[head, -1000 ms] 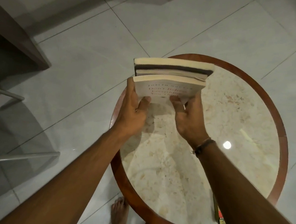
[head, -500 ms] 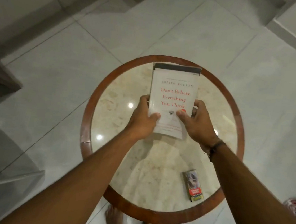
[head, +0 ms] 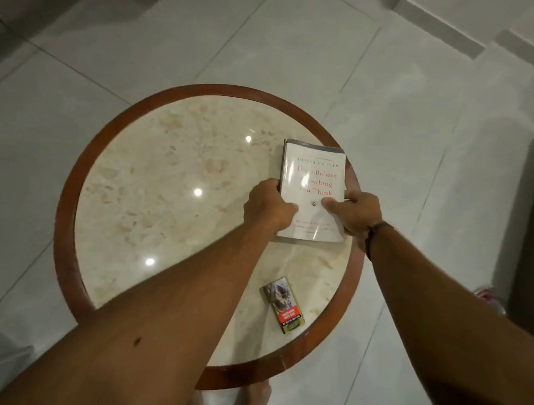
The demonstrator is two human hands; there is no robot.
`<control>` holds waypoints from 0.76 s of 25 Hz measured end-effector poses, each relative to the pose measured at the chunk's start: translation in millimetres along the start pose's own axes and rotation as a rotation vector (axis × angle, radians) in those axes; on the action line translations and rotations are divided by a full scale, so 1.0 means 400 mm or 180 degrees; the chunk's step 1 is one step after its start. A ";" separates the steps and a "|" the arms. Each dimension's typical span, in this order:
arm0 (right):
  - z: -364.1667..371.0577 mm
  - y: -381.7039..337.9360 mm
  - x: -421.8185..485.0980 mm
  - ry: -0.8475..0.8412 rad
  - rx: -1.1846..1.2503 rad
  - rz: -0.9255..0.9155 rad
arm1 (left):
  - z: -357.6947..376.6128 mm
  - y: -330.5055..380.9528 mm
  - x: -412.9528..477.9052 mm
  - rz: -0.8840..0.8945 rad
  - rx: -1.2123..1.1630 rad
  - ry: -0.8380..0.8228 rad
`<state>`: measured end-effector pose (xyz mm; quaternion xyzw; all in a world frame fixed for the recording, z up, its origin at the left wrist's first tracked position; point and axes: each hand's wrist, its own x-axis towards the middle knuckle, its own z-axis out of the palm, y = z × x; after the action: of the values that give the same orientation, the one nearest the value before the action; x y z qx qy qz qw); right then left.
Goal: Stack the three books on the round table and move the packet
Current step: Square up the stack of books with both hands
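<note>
Item: stack of books [head: 313, 190], white cover with red lettering uppermost, lay on the right part of the round marble surface [head: 168, 193] inside its brown wooden rim, near the right edge; only a dark sliver of a lower book showed at the far end, so the count could not be told. Left hand [head: 270, 207] gripped the stack's left edge, thumb on the cover; right hand [head: 354, 215], a dark band at its wrist, gripped the right edge likewise. Packet [head: 284, 305] lay flat on the surface nearer the person, apart from the books, between the two forearms
</note>
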<state>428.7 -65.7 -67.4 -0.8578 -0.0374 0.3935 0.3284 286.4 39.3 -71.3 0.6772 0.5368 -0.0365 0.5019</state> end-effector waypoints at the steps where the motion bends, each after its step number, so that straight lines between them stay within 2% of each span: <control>1: -0.003 0.002 0.014 0.0040 -0.0009 0.0044 | 0.006 0.004 0.004 -0.0006 0.0006 0.0100; 4: -0.010 0.006 0.036 0.0267 -0.0346 0.0141 | 0.019 0.004 0.008 -0.0030 -0.0079 0.0447; 8: -0.007 0.018 0.016 0.0650 -0.0444 0.0256 | 0.021 0.013 0.006 0.0024 -0.0050 0.0534; 10: 0.007 0.026 -0.032 0.1156 -0.0476 -0.0089 | 0.007 -0.031 -0.012 0.0244 0.0015 0.0613; 12: 0.028 0.058 -0.114 0.1464 -0.0542 -0.0730 | -0.029 -0.131 -0.068 0.0723 0.0181 0.0811; 15: 0.067 0.181 -0.266 0.1192 -0.0789 -0.1421 | -0.098 -0.345 -0.171 0.1190 0.1222 0.1255; 17: 0.093 0.267 -0.351 0.0942 -0.1102 -0.1523 | -0.138 -0.483 -0.224 0.1146 0.1749 0.1401; 19: 0.119 0.336 -0.395 0.0703 -0.1455 -0.1504 | -0.169 -0.587 -0.256 0.1006 0.2089 0.1296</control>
<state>260.7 -196.5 -66.9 -0.9142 -0.2864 0.1928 0.2119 30.8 -1.8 -128.2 0.8686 0.4745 0.0065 0.1424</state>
